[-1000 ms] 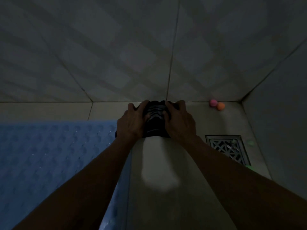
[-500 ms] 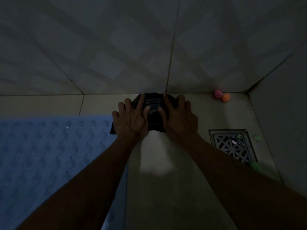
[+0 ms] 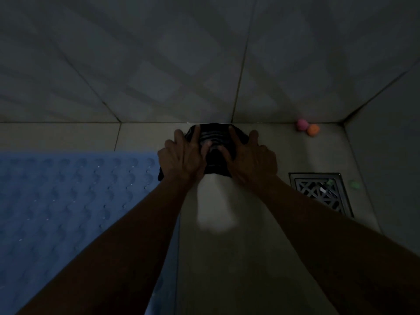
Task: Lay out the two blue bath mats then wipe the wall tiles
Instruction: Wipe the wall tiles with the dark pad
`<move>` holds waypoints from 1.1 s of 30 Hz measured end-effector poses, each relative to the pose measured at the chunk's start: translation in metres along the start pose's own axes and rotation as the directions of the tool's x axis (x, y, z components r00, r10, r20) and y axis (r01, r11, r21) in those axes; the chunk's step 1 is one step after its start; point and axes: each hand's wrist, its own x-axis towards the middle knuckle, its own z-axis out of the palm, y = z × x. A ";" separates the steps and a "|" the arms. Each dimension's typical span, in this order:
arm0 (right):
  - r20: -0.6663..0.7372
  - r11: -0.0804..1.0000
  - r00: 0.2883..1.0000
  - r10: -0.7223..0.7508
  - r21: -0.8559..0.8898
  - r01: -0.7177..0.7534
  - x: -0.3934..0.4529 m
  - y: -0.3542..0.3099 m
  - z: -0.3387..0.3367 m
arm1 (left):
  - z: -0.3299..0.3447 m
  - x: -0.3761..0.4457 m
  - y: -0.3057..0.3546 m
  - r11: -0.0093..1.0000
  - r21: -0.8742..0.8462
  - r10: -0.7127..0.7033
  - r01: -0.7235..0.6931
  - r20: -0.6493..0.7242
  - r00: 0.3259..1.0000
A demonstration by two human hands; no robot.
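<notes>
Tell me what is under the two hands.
Under the left hand and right hand lies a dark striped cloth, pressed against the floor tile beside the wall tiles. The cloth's parts beneath the palms are covered.

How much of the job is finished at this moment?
Done: one blue bath mat lies flat on the floor. A second mat is not in view. In hand: the left hand and right hand press a dark striped cloth down where floor meets wall tiles. Left: wiping those tiles.
</notes>
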 end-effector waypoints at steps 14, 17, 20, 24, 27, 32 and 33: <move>0.046 0.996 0.999 -0.025 -0.086 0.029 -0.067 -0.003 0.013 | -0.002 -0.074 -0.017 0.998 0.058 0.034 -0.038 0.058 0.998; 0.038 0.996 0.999 -0.023 -0.080 0.026 -0.079 -0.003 0.017 | -0.001 -0.086 -0.019 0.999 0.033 0.019 -0.021 0.061 0.998; 0.048 0.996 0.999 -0.021 -0.080 0.025 -0.086 -0.003 0.018 | 0.003 -0.096 -0.021 0.999 0.017 0.029 -0.030 0.085 0.996; 0.056 0.995 0.998 0.013 -0.102 -0.007 -0.098 -0.008 0.017 | 0.006 -0.106 -0.026 0.998 -0.053 0.032 -0.026 0.114 0.993; 0.076 0.991 0.996 0.045 -0.128 -0.035 -0.112 -0.013 0.015 | 0.005 -0.114 -0.031 0.996 -0.085 0.052 -0.039 0.155 0.987; 0.158 0.979 0.977 0.142 -0.167 -0.115 -0.141 -0.020 0.009 | -0.003 -0.131 -0.041 0.983 -0.121 0.160 -0.138 0.204 0.966; 0.158 0.979 0.975 0.157 -0.156 -0.132 -0.148 -0.023 0.008 | -0.004 -0.135 -0.044 0.981 -0.115 0.175 -0.155 0.199 0.964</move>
